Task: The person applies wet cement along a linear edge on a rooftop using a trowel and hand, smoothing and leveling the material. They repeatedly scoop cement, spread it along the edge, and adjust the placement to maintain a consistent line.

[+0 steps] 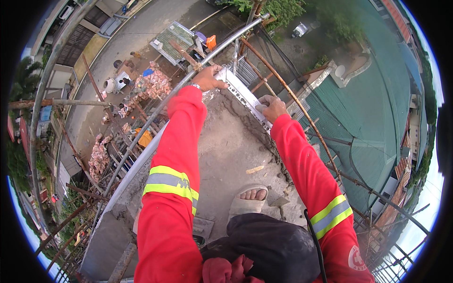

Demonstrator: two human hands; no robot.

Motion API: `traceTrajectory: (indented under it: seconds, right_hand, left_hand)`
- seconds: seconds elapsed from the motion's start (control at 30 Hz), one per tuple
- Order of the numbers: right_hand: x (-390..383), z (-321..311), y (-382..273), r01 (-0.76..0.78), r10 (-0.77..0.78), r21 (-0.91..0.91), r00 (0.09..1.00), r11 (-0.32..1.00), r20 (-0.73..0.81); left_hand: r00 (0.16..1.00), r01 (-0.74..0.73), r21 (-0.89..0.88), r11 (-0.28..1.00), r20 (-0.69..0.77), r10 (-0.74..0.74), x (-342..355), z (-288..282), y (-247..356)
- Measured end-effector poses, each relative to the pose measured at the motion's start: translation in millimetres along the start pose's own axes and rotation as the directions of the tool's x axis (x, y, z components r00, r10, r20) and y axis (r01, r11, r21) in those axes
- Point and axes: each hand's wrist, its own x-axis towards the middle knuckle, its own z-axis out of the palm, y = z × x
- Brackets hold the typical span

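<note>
A white perforated corner bead [243, 96] lies along the far edge of the concrete ledge, with a row of holes on the side nearest me. Wet grey mortar [243, 112] runs beneath and beside it. My left hand [210, 78] is closed on the bead's far left end, thumb on the near side. Farther right along the same strip, my right hand [272, 109] pinches it near its other end with bent fingers. Both arms are stretched forward in red sleeves with reflective bands.
My sandalled foot [251, 195] stands on the concrete ledge [222, 146], near a small yellowish scrap [255, 169]. A metal scaffold pipe [225, 41] passes just beyond my left hand; a rusty pipe [288, 89] passes right. Far below lie a street, piled sacks [155, 80] and a green roof [358, 122].
</note>
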Motion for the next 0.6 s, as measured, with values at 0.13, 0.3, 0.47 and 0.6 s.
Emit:
traceTrajectory:
  seconds: [0.13, 0.3, 0.47, 0.6]
  right_hand:
    - [0, 1, 1, 0.019, -0.019, -0.003, 1.0, 1.0, -0.008]
    - [1, 3, 3, 0.029, -0.029, -0.009, 1.0, 1.0, -0.008]
    - [1, 3, 4, 0.035, -0.035, 0.005, 0.999, 0.999, -0.015]
    - [1, 2, 3, 0.041, -0.041, 0.005, 0.999, 0.999, -0.005]
  left_hand:
    - [0.999, -0.003, 0.121, 0.993, -0.032, 0.006, 3, -1, -4]
    - [0.999, 0.05, 0.238, 0.97, -0.032, -0.043, 5, -2, 4]
    - [0.996, 0.088, 0.314, 0.945, -0.058, -0.073, 7, 0, 9]
    - [0.996, 0.08, 0.294, 0.953, -0.053, -0.067, 11, -1, 3]
